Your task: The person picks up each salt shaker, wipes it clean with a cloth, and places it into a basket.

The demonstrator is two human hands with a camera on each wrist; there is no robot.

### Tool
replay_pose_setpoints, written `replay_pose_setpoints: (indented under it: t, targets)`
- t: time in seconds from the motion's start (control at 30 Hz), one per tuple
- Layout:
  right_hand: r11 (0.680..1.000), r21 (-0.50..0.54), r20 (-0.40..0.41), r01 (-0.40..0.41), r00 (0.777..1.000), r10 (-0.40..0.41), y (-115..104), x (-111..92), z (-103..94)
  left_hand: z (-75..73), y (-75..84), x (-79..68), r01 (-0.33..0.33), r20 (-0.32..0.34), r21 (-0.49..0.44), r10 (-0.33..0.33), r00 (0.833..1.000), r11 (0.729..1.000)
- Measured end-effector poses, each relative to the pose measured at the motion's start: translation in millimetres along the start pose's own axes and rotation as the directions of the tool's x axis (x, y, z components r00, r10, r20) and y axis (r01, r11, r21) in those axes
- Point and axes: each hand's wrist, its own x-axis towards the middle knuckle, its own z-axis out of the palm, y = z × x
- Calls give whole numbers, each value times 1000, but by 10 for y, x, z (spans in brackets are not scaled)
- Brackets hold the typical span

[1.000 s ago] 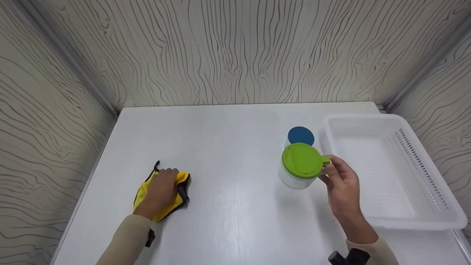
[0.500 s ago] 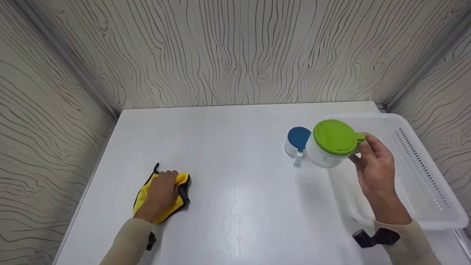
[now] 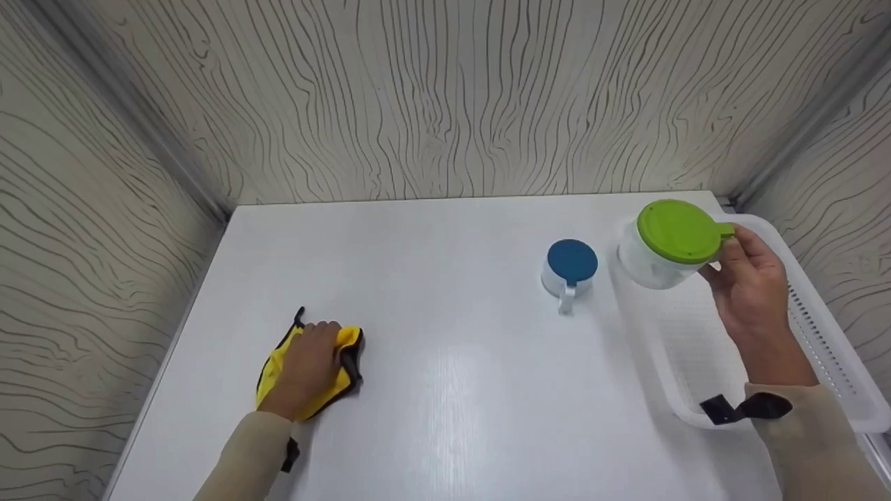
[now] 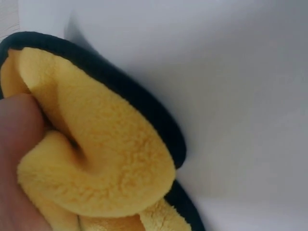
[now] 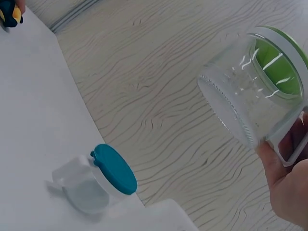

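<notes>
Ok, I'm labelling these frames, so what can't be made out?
Head: cloth, partly under the left hand; basket, partly behind the right hand and sleeve.
Left wrist: left hand, partly cut off by the left edge.
Right wrist: green jar and right hand, partly cut off by the right edge.

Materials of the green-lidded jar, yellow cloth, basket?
Green-lidded jar: glossy, probably glass, given clear walls and sharp highlights; lid opaque, satin, likely plastic. Yellow cloth: matte, fuzzy pile, perhaps microfibre. Basket: smooth, likely moulded plastic, from its rounded rim and slotted side.
</notes>
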Motion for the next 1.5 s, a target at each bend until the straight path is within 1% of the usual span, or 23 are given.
replay_pose_setpoints:
  t: [0.2, 0.33, 0.53, 0.63, 0.73, 0.83, 0.9, 0.97, 1.03, 1.13, 1.27, 1.4, 1.5]
  targets:
    - [1000, -23, 19, -12, 1000, 12, -36, 152, -265, 23, 1, 11, 1, -34, 18, -1, 999, 1000]
    - [999, -8, 22, -42, 999, 42, -41, 231, -476, 37, 9, 14, 20, -18, 21, -20, 1000, 1000]
    - [992, 2, -43, -123, 991, 123, -37, 301, -783, 41, 16, 24, 23, 3, 11, -23, 1000, 1000]
    - [988, -3, -84, -153, 985, 152, -31, 331, -918, 38, 17, 26, 20, 0, 5, -20, 1000, 1000]
    - [980, -25, -133, -197, 972, 192, -24, 360, -1040, 41, 14, 20, 23, -3, 12, -23, 1000, 1000]
    - [958, -92, -184, -273, 950, 253, -38, 368, -1146, 51, 12, 14, 18, -2, 21, -18, 1000, 1000]
    - [931, -160, -207, -329, 933, 294, -39, 367, -1206, 59, 12, 11, 18, -3, 24, -18, 1000, 1000]
    - [896, -242, -218, -372, 921, 323, -28, 360, -1254, 68, 8, 14, 14, -6, 31, -13, 1000, 999]
    - [867, -303, -223, -396, 914, 340, 9, 358, -1292, 73, 6, 16, 10, -10, 40, -9, 1000, 999]
    - [827, -384, -234, -411, 910, 344, 86, 357, -1337, 73, 2, 17, -5, -21, 54, 6, 1000, 999]
    - [796, -421, -263, -434, 899, 351, 189, 348, -1387, 57, -1, 11, -22, -35, 59, 24, 999, 998]
    - [776, -429, -291, -463, 884, 366, 247, 331, -1434, 54, -9, 12, -20, -30, 52, 21, 999, 998]
    - [758, -452, -293, -471, 881, 373, 259, 320, -1473, 66, -22, 12, -11, -23, 42, 12, 1000, 999]
